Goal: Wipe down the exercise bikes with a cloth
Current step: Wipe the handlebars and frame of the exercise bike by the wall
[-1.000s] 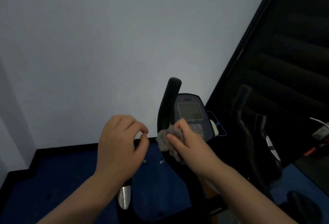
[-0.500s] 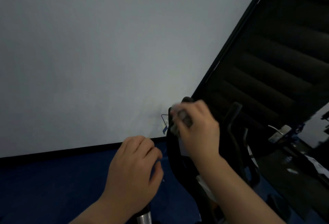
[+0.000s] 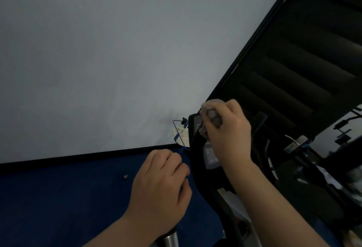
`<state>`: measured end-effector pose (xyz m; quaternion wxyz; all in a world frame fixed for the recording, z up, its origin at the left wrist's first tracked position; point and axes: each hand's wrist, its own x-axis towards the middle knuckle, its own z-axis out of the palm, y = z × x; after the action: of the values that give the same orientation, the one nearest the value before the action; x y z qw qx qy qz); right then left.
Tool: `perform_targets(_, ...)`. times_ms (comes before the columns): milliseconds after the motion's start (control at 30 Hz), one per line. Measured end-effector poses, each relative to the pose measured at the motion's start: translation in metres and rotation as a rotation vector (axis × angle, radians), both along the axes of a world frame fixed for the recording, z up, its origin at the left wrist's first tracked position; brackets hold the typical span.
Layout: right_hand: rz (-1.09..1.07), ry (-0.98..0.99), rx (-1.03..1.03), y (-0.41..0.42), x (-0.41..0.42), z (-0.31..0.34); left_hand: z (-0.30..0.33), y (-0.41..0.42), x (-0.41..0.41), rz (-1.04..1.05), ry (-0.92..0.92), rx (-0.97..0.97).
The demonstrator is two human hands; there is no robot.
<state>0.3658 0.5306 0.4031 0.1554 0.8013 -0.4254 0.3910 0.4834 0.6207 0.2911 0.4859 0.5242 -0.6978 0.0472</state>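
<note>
Nearest, the left hand (image 3: 160, 186) hovers over the blue floor (image 3: 58, 197), fingers curled loosely together, holding nothing. Beyond it, the right hand (image 3: 227, 129) clamps a grey cloth (image 3: 212, 116) against the top of the exercise bike's console (image 3: 197, 127). Farther back stands a pale wall (image 3: 117, 50).

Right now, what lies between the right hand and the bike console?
In the head view, the grey cloth lies between them: the right hand presses it on the console.
</note>
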Motion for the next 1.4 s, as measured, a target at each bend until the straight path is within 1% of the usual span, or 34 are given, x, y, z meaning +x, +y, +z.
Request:
perform_targets(33, -0.004, 0.033, 0.023, 0.001, -0.002, -0.007, -0.001, 0.000, 0.000, 0.000, -0.002, 0.005)
perform_targets(133, 0.018, 0.130, 0.225, 0.027, -0.018, -0.047, -0.001, 0.000, 0.001, -0.003, -0.017, 0.025)
perform_targets(167, 0.039, 0.130, 0.259, 0.031, -0.022, -0.050, 0.000, 0.000, 0.002, 0.000, -0.022, 0.028)
perform_targets(233, 0.074, 0.062, 0.211, 0.023, -0.019, -0.036, 0.000, 0.000, 0.002, 0.005, -0.025, 0.026)
perform_targets(300, 0.075, 0.000, 0.068, 0.012, -0.006, -0.014, 0.000, 0.001, 0.002, 0.006, -0.031, 0.023)
perform_targets(367, 0.017, 0.050, -0.005, 0.007, 0.001, -0.010, 0.000, 0.001, 0.002, 0.014, -0.024, 0.020)
perform_targets(400, -0.034, 0.110, 0.010, 0.010, -0.001, -0.019, 0.000, 0.001, 0.001, 0.014, -0.026, 0.023)
perform_targets(467, -0.076, 0.224, 0.151, 0.025, -0.007, -0.045, 0.000, 0.001, 0.001, 0.023, -0.032, 0.036)
perform_targets(533, -0.034, 0.273, 0.277, 0.037, -0.015, -0.057, 0.000, 0.002, 0.001, 0.032, -0.045, 0.046)
perform_targets(600, 0.033, 0.220, 0.268, 0.031, -0.018, -0.048, 0.002, 0.002, 0.001, 0.039, -0.056, 0.044)
perform_targets(700, 0.027, 0.138, 0.123, 0.015, -0.012, -0.029, 0.002, 0.001, 0.000, 0.063, -0.066, 0.038)
perform_targets(733, 0.035, 0.103, 0.143, 0.014, -0.014, -0.033, 0.002, 0.001, 0.000, 0.070, -0.070, 0.035)
perform_targets(833, 0.182, -0.035, 0.393, 0.032, -0.039, -0.062, 0.001, 0.002, 0.000, 0.084, -0.081, 0.032)
perform_targets(933, 0.297, -0.035, 0.492, 0.046, -0.072, -0.067, 0.001, 0.001, -0.002, 0.103, -0.081, 0.012)
perform_targets(1000, 0.300, -0.034, 0.453, 0.036, -0.066, -0.055, 0.001, -0.001, -0.003, 0.120, -0.076, -0.004)
perform_targets(1033, 0.288, -0.094, 0.443, 0.029, -0.058, -0.052, 0.000, -0.001, -0.004, 0.127, -0.080, -0.006)
perform_targets(1067, 0.269, -0.166, 0.463, 0.025, -0.049, -0.052, 0.000, -0.001, -0.004, 0.134, -0.087, -0.007)
perform_targets(1133, 0.226, -0.257, 0.568, 0.027, -0.040, -0.062, 0.000, -0.001, -0.003, 0.140, -0.098, -0.012)
perform_targets(1200, 0.251, -0.232, 0.648, 0.038, -0.056, -0.073, 0.001, -0.001, -0.003, 0.146, -0.095, -0.014)
perform_targets(1267, 0.319, -0.121, 0.714, 0.046, -0.077, -0.068, 0.002, -0.001, -0.005, 0.158, -0.093, -0.020)
perform_targets(1333, 0.299, -0.027, 0.668, 0.042, -0.077, -0.057, 0.002, -0.002, -0.006, 0.168, -0.094, -0.025)
perform_targets(1400, 0.252, -0.094, 0.564, 0.036, -0.056, -0.056, 0.002, -0.002, -0.006, 0.181, -0.099, -0.026)
